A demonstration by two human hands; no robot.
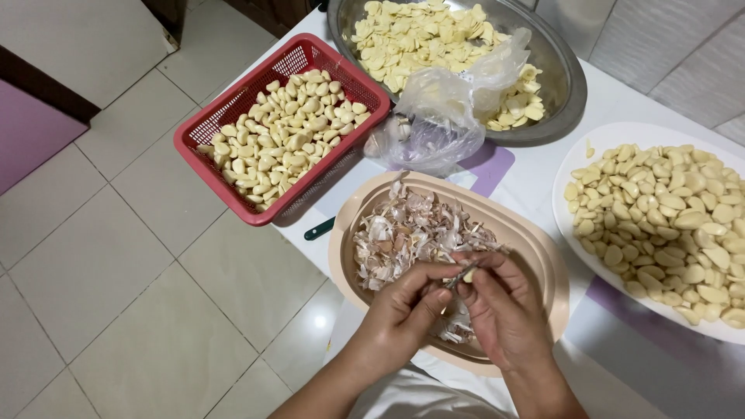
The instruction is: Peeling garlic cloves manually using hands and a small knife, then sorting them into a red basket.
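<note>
Here, seen from the head camera:

Left hand: the left hand (403, 306) sits at 6 o'clock, fingers curled in with the thumb pressed toward the other hand, pinching a small garlic clove (468, 275) that is mostly hidden.

Right hand: the right hand (504, 306) touches the left at the fingertips, closed around a thin dark-bladed small knife (463, 273) whose tip meets the clove.

Clove's place: between both sets of fingertips, just above the near half of the beige oval plastic basin (543, 256).

Basin contents: a heap of papery garlic skins (403, 233) fills its far-left part.

Edges: the basin's near rim hangs over the white table (535, 174) edge at 6 o'clock; the table's left edge runs diagonally from 12 toward 7 o'clock, with tiled floor (116, 256) beyond it.

Open room: bare tabletop shows only in narrow strips between the vessels, and at 5 o'clock.

At 10 o'clock: a red plastic mesh basket (233, 109) of peeled whole cloves, overhanging the table edge.

At 12 o'clock: a round steel bowl (566, 85) of sliced garlic, with a crumpled clear plastic bag (446, 116) across its near rim.

At 3 o'clock: a white oval platter (566, 225) of peeled cloves, just beside the basin.

In the way: a dark green handle (319, 228) pokes out beneath the basin's left rim, near the basket.
</note>
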